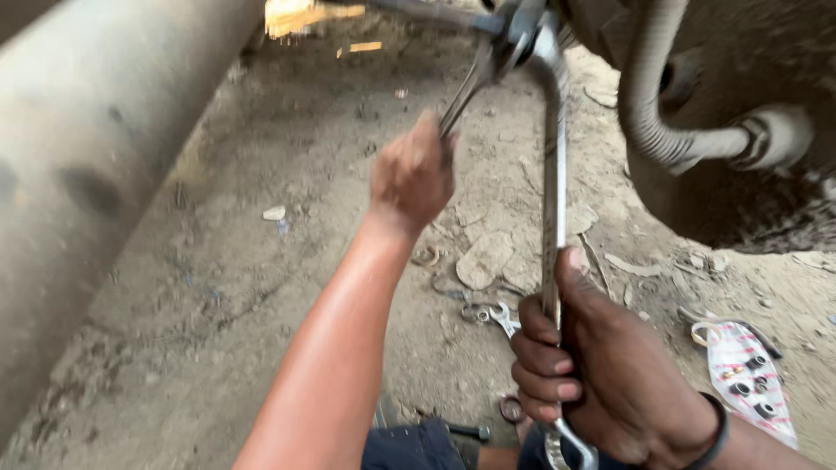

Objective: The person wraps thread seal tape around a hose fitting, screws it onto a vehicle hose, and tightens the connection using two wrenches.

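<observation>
1. A large grey pipe [78, 174] is seen along the left side.
2. A corrugated hose [649, 113] is bent at the upper right.
3. Spare wrenches [498, 315] are laid on the dirt ground [261, 287].
4. A white cloth [747, 379] with small sockets is spread at the lower right.
5. Flat stones [485, 258] are scattered nearby.

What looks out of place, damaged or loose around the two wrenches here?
Nothing broken shows. Both hands, left hand and right hand, grip wrenches on one fitting. Oddities: a spare wrench, rings and a bolt lie loose in the dirt, and small parts sit on a cloth.
</observation>
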